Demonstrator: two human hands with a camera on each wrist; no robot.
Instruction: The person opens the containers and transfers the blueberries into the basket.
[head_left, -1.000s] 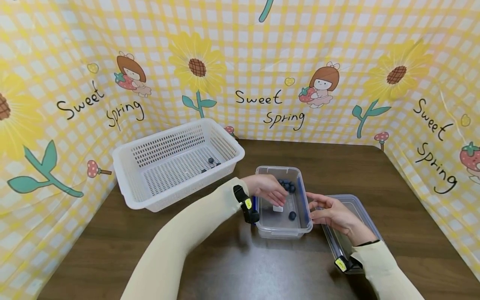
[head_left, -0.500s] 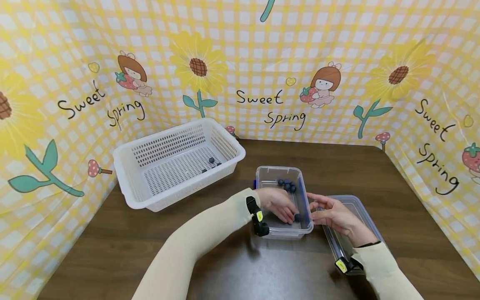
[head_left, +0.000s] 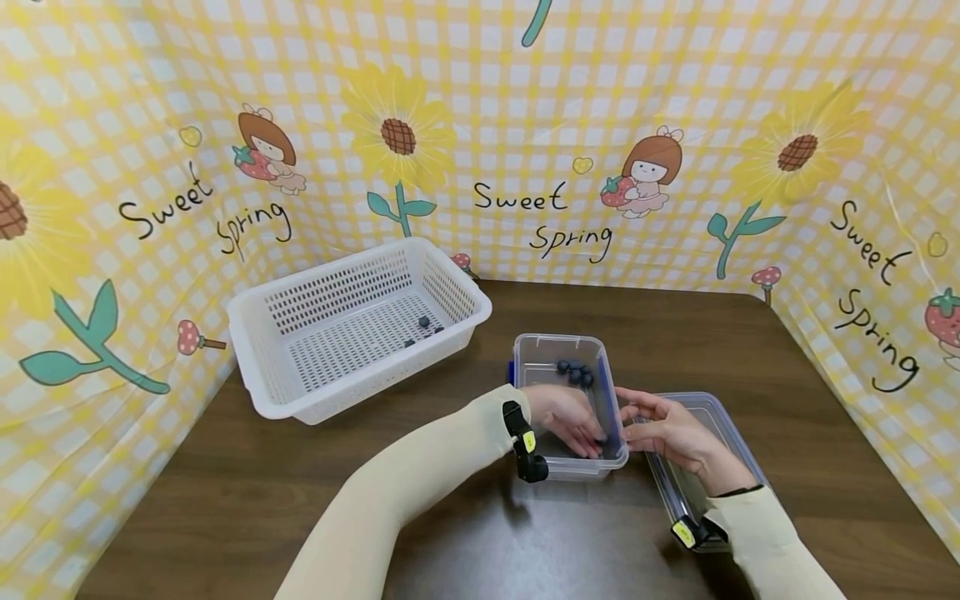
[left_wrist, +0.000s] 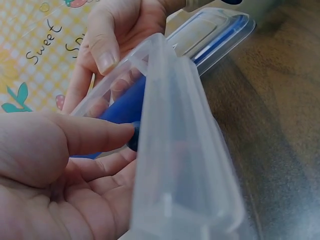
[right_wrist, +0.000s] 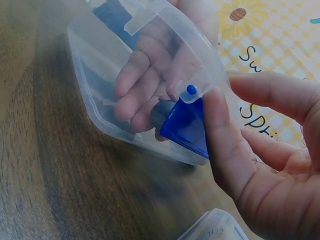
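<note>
Inside a clear plastic food container (head_left: pixel 558 340), my left hand (head_left: pixel 566 417) reaches down near the front right corner. Its thumb (left_wrist: pixel 102 134) and fingers pinch a blueberry (left_wrist: pixel 133 137), mostly hidden in the head view. Several more blueberries (head_left: pixel 575 372) lie together at the back of the container. My right hand (head_left: pixel 678 437) holds the container's right side by thumb and curved fingers, beside a blue latch (right_wrist: pixel 185 127). Under the right wrist lies the container's clear lid (head_left: pixel 701 404), flat on the table.
A white perforated basket (head_left: pixel 352 379) stands at the back left, with a few blueberries (head_left: pixel 423 322) on its floor. The dark wooden table (head_left: pixel 450 533) carries everything. A yellow checked cloth (head_left: pixel 480 125) hangs around the back and sides.
My left hand has moved forward and right inside the container, down to the lone blueberry, and now pinches it against the right wall's side. The right hand stays where it was.
</note>
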